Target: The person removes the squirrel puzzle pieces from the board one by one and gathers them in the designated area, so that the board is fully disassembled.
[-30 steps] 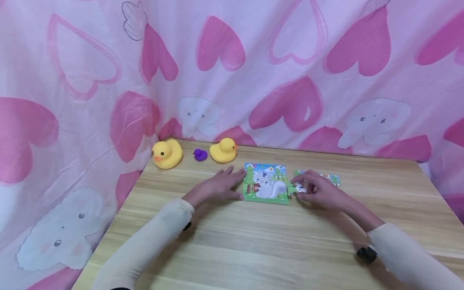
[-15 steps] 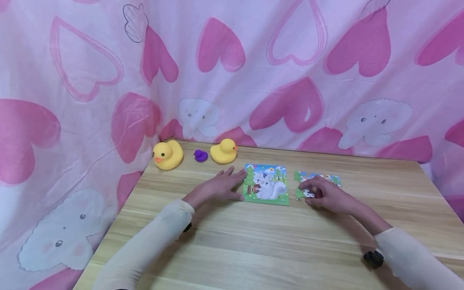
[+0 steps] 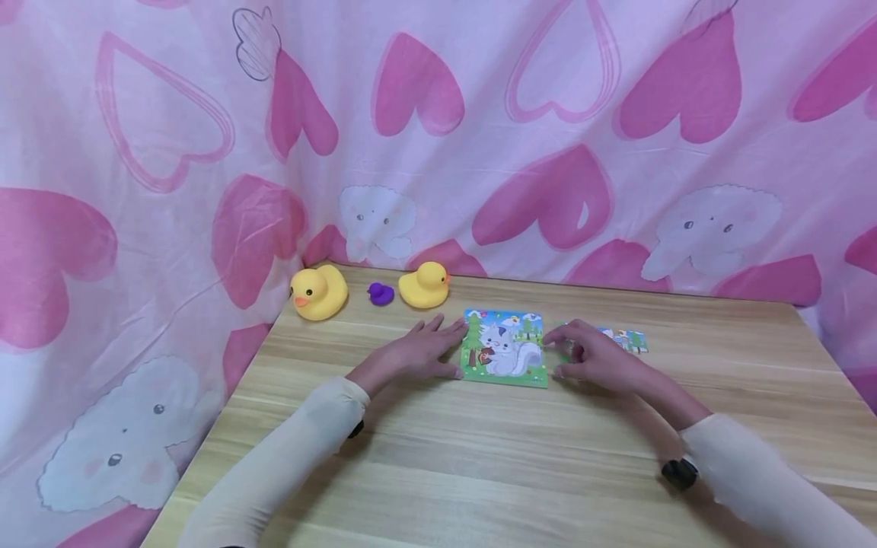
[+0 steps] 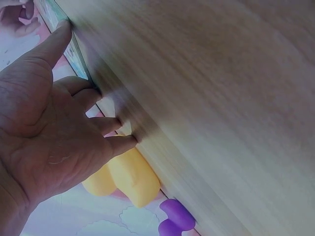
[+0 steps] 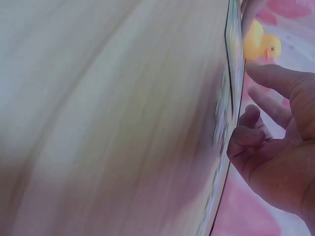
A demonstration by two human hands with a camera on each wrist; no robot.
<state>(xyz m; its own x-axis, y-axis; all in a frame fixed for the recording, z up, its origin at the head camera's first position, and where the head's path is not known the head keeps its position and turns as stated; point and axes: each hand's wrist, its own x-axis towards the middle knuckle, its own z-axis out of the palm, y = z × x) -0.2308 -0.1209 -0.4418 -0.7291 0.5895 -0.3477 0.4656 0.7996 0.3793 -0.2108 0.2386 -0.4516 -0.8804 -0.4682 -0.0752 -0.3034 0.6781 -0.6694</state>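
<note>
A square squirrel picture board (image 3: 503,348) lies flat on the table. The left hand (image 3: 418,352) rests at its left edge, fingers spread; in the left wrist view the thumb and forefinger of the left hand (image 4: 54,123) meet the board's edge. Just right of the board, the right hand (image 3: 594,358) hovers over smaller puzzle pieces (image 3: 633,340) and hides part of them. Its thumb and forefinger are apart beside the board's right edge, with nothing seen between them. In the right wrist view the other fingers of the right hand (image 5: 283,142) are bent.
Along the back left of the wooden table (image 3: 438,464) stand a yellow duck (image 3: 322,292), a small purple duck (image 3: 381,294) and another yellow duck (image 3: 425,285). A pink curtain with hearts (image 3: 418,84) hangs behind and to the left.
The right hand first moved right over the pieces, then back left towards the board, with its thumb and forefinger now spread. The left hand has stayed at the board's left edge.
</note>
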